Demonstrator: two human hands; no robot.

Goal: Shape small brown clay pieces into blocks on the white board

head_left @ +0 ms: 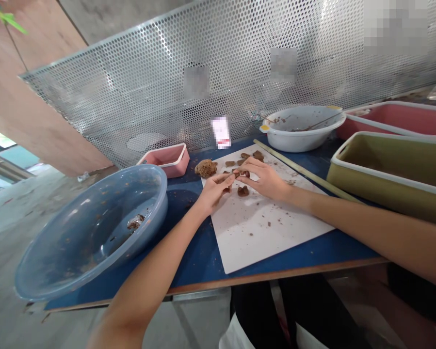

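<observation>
My left hand [215, 193] and my right hand [264, 177] meet over a white board [247, 247] on the blue table. Between their fingertips they pinch a small brown clay-like piece [236, 174], partly hidden by the fingers. Just below lies a dark brown lump [243, 191] on the board. Several more brown pieces, among them a short block [230, 163] and a chunk [258, 155], rest beyond my hands. A larger rough brown lump [205, 168] sits at the board's far left corner. Dark crumbs are scattered over the board.
At left a big blue basin [94, 213] overhangs the table edge, near a small pink tub [176, 161]. A pale stick [305, 172] crosses the board's right side. Beyond it stand a white basin [301, 140], a green tub [385, 182] and a pink tub [403, 118]. Perforated metal [137, 87] closes the back.
</observation>
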